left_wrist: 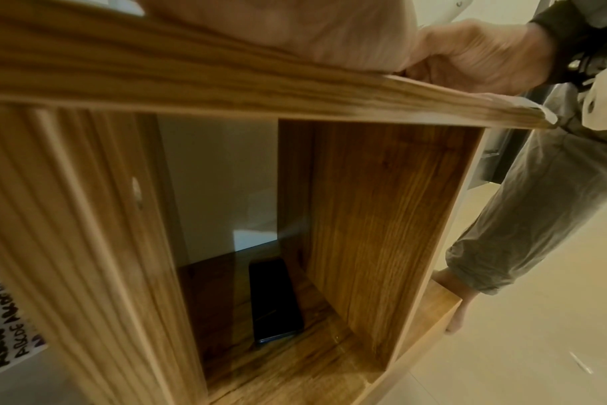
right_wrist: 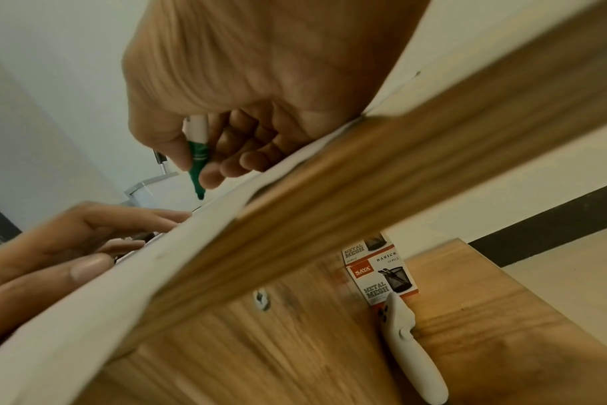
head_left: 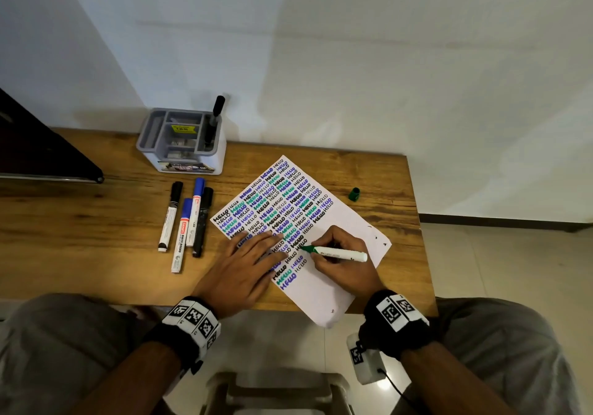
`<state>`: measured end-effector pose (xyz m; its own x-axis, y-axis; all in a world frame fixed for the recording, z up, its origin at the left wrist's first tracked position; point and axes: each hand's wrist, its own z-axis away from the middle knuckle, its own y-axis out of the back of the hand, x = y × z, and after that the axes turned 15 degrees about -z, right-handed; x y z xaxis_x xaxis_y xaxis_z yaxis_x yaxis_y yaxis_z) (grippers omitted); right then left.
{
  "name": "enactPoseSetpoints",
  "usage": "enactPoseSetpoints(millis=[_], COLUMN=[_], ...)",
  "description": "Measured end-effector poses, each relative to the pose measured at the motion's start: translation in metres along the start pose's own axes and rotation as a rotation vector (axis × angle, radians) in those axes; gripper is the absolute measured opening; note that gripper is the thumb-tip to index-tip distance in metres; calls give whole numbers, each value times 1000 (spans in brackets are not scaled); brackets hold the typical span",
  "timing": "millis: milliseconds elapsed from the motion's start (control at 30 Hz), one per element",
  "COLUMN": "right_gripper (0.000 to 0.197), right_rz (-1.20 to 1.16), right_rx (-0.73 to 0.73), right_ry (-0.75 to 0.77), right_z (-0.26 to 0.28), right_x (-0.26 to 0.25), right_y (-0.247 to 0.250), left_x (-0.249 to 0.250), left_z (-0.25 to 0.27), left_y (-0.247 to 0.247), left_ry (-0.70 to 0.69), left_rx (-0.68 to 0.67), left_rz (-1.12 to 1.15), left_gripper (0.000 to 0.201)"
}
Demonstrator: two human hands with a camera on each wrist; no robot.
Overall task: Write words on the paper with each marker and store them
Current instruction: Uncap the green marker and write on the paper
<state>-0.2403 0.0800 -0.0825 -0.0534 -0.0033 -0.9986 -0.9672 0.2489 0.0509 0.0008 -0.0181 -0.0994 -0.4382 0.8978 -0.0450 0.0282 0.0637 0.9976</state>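
Four capped markers (head_left: 189, 218) lie left of the paper (head_left: 346, 222) mid-desk, where a left hand (head_left: 244, 263) presses flat, fingers straight. The right hand (head_left: 340, 254) pinches an uncapped green marker (head_left: 340, 252), tip on the sheet, apparently mid-word; next likely comes recapping with the cap (head_left: 354, 194) near the desk's right edge.

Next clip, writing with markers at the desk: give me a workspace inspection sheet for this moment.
Surface: wooden table, paper overhanging its near edge.
Job's things: green marker uncapped, green cap apart; four capped markers lying beside the paper; organizer holding one black marker.
Clutter: phone, metal-mesh box on the shelf below.
Grippers: right hand holds the green marker; left hand flat on the paper.
Cables: thin black cord at right wrist.
Surroundings: white wall, tiled floor.
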Motion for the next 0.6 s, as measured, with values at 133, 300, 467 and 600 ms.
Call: enactPoseSetpoints(millis=[133, 300, 467, 600], right_gripper=[24, 30, 28, 30], right_rz=[-1, 0, 9, 10], right_rx=[-40, -32, -19, -25], right_ry=[22, 7, 0, 6], right_z=[0, -1, -1, -1], right_x=[-4, -5, -2, -2], right_y=[-4, -3, -2, -3], left_x=[1, 1, -1, -2], left_z=[-1, -3, -2, -3], left_y=[1, 1, -1, 0], left_ry=[-22, -34, -42, -76], left_rx=[-29, -70, -84, -78], left_rz=[-17, -27, -37, -61], left_gripper=[45, 48, 50, 56])
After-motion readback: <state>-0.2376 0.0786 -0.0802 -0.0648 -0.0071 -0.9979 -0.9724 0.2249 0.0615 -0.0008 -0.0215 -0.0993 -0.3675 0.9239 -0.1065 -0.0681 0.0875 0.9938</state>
